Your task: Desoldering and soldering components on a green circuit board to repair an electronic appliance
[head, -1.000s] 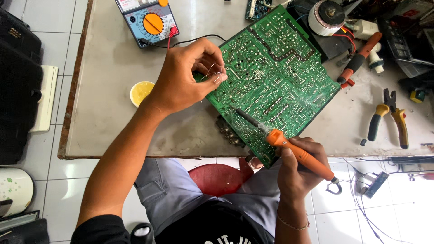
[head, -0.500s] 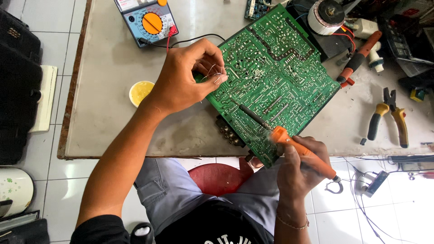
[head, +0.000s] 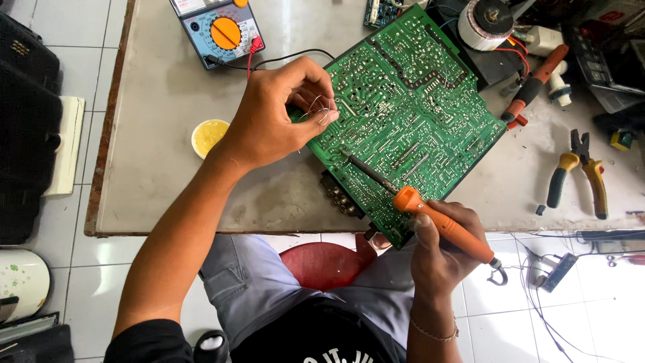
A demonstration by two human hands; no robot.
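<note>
A large green circuit board [head: 416, 101] lies tilted on the grey worktable [head: 161, 121], solder side up. My left hand [head: 279, 114] rests at the board's left edge and pinches a thin strand of solder wire [head: 319, 111] between its fingertips. My right hand [head: 440, 245], at the table's front edge, grips an orange-handled soldering iron [head: 443, 225]. The iron's dark tip [head: 346, 156] touches the board's lower left part.
A multimeter [head: 218, 28] with black and red leads stands at the back. A small yellow flux tin [head: 208, 134] sits left of my hand. Yellow-handled pliers [head: 581, 175], a red-handled tool [head: 534, 84] and a transformer [head: 487, 20] lie right. A red stool [head: 322, 262] is below.
The soldering iron has shifted slightly left and its tip has moved along the board. My left hand stays at the board's edge with the solder wire.
</note>
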